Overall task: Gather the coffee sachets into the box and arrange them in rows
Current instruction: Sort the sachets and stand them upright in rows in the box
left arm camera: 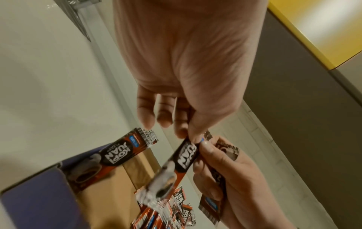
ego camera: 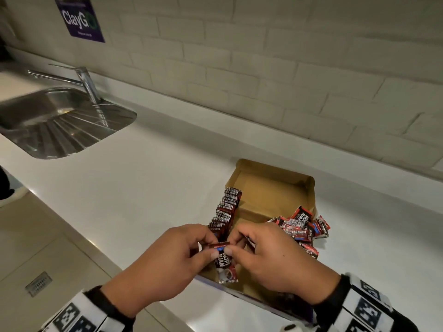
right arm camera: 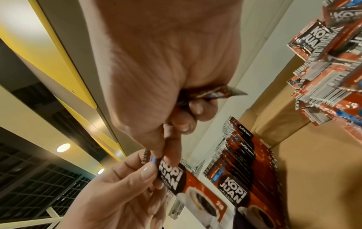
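I see my left hand (ego camera: 165,257) and my right hand (ego camera: 271,257) close together over the near end of the open brown cardboard box (ego camera: 275,185). Both hands pinch the top of one dark red and black coffee sachet with white letters (ego camera: 225,262). My left grip is thumb and fingertip closed on its top edge. My right grip pinches the same top edge from the other side. The sachet hangs down with its cup picture at the bottom.

My right hand also has a second small dark sachet (right arm camera: 205,94) tucked in its curled fingers.

The box sits on the white flat surface (ego camera: 143,176), near its front edge and toward the right side. Along the left wall of the box stands a tidy row of upright red and black sachets (ego camera: 225,212). At the right side of the box lies a loose messy pile of the same sachets (ego camera: 302,228), and some spill over the box wall.

Far to the left, a shiny metal sink (ego camera: 55,121) is set into the surface.
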